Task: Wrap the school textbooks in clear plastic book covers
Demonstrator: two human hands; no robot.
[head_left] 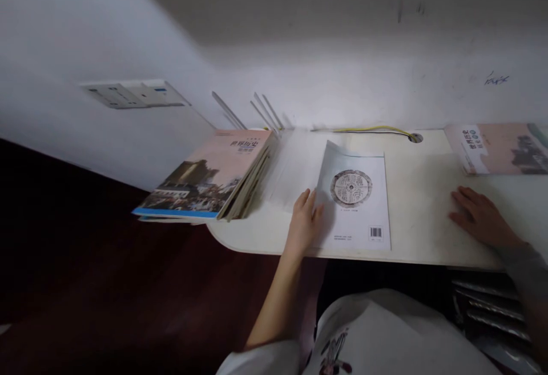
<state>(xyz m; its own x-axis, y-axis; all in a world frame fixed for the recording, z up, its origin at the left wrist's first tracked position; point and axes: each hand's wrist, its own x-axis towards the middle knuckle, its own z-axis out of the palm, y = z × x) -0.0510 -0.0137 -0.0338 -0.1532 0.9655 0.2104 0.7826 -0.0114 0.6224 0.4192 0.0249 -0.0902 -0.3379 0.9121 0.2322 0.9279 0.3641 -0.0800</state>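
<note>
- The left hand (pixel 305 220) lay flat on the white booklet's (pixel 357 215) left edge, fingers straight, gripping nothing.
- The booklet lay mid-counter (pixel 423 215), back cover up (barcode showing).
- The right hand (pixel 479 218) rested palm-down on the bare counter, fingers spread, empty.
- Likely risk: the stack of books (pixel 209 178) overhung the counter's end, so a sideways nudge could tip it off.
</note>
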